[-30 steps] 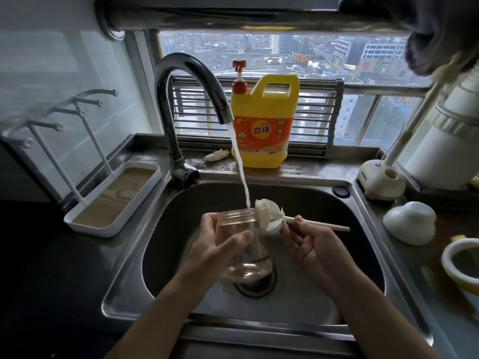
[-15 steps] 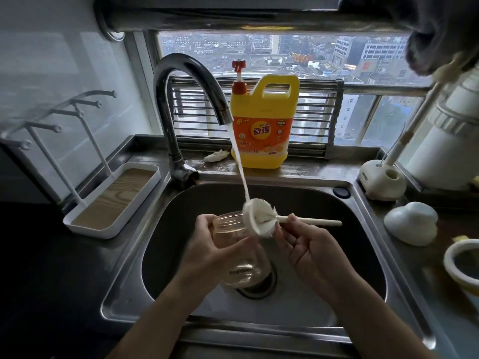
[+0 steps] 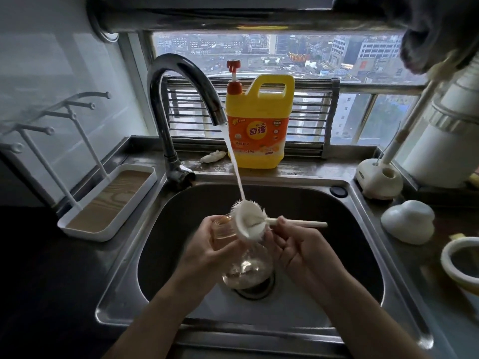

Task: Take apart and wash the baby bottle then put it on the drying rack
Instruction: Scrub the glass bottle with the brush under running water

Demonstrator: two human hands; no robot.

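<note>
A person's two bare hands work over a steel sink (image 3: pixel 134 257). The left hand (image 3: pixel 207 247) grips a clear baby bottle (image 3: pixel 246 268), fingers and thumb curled round its upper body just below the neck. The bottle has no teat or collar. It is see-through, with a faint amber tint and screw threads at the open mouth, and a rounded base hanging below the fingers over the drain. It tilts, mouth up. The right hand (image 3: pixel 298 247) pinches the pale handle of a bottle brush (image 3: pixel 248 224) between thumb and curled fingertips. The round white bristle head sits at the bottle's mouth, between the two hands' fingertips. Water from the faucet (image 3: pixel 181 99) falls onto the brush head, just above the fingers. A white drying rack (image 3: pixel 103 200) stands well left of the left hand.
</note>
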